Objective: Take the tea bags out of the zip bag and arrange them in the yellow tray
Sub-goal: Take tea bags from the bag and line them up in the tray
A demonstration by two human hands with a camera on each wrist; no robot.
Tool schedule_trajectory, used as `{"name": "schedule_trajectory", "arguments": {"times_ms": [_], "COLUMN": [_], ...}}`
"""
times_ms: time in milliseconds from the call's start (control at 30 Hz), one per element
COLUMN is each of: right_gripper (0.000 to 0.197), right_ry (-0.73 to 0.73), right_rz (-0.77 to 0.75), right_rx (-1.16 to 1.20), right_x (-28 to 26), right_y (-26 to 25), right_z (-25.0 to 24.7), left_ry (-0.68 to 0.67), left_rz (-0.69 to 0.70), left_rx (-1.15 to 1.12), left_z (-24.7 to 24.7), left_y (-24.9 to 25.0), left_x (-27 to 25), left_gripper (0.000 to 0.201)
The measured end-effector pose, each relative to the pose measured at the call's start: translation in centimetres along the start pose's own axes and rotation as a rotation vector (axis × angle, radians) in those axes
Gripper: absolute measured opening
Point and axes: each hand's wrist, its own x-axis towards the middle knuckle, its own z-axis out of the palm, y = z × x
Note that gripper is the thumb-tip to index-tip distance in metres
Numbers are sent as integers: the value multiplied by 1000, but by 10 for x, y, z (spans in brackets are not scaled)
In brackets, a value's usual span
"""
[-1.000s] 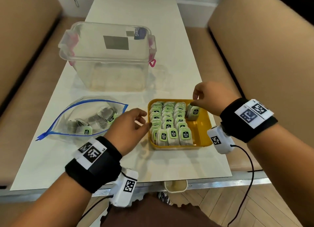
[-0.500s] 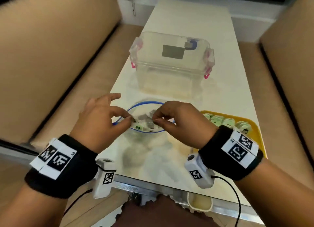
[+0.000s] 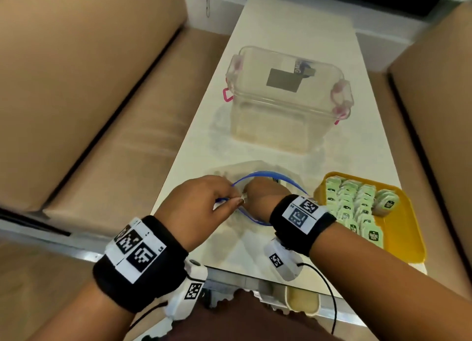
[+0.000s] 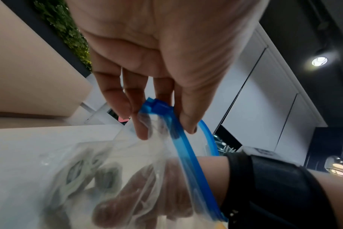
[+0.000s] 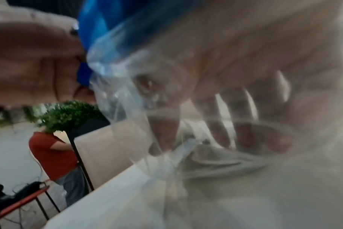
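The clear zip bag (image 3: 265,173) with a blue rim lies on the white table, left of the yellow tray (image 3: 401,238). My left hand (image 3: 236,201) pinches the bag's blue zip corner (image 4: 157,108) and holds the mouth open. My right hand (image 3: 263,195) is wrist-deep inside the bag. Through the plastic its fingers (image 5: 221,136) point down onto a few tea bags (image 5: 215,161) at the bottom. That picture is blurred and shows no clear grip. Several rows of green-labelled tea bags (image 3: 350,202) stand in the tray, with one more (image 3: 387,204) beside them.
A clear lidded box (image 3: 286,103) with pink latches stands behind the bag on the table (image 3: 293,34). Tan sofas flank the table on both sides. A small cup (image 3: 302,301) sits below the front edge. A person in a red shirt (image 5: 53,155) stands far off.
My right hand left the tray, crossed to the zip bag and went into it. My left hand took hold of the blue rim. The head view swung left.
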Motion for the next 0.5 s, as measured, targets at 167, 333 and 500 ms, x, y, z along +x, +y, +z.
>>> {"name": "schedule_trajectory", "arguments": {"times_ms": [167, 333, 500], "right_gripper": [40, 38, 22], "right_ry": [50, 87, 79], "right_rz": [26, 52, 6], "right_rx": [18, 88, 22], "right_x": [-1, 4, 6], "right_y": [-16, -18, -17], "right_z": [5, 13, 6], "left_ry": [-26, -55, -20], "left_rz": [25, 46, 56], "left_rx": [-39, -44, -65], "left_z": [-8, -11, -15], "left_y": [-8, -18, -22], "left_x": [-3, -2, 2], "left_gripper": [22, 20, 22]}}
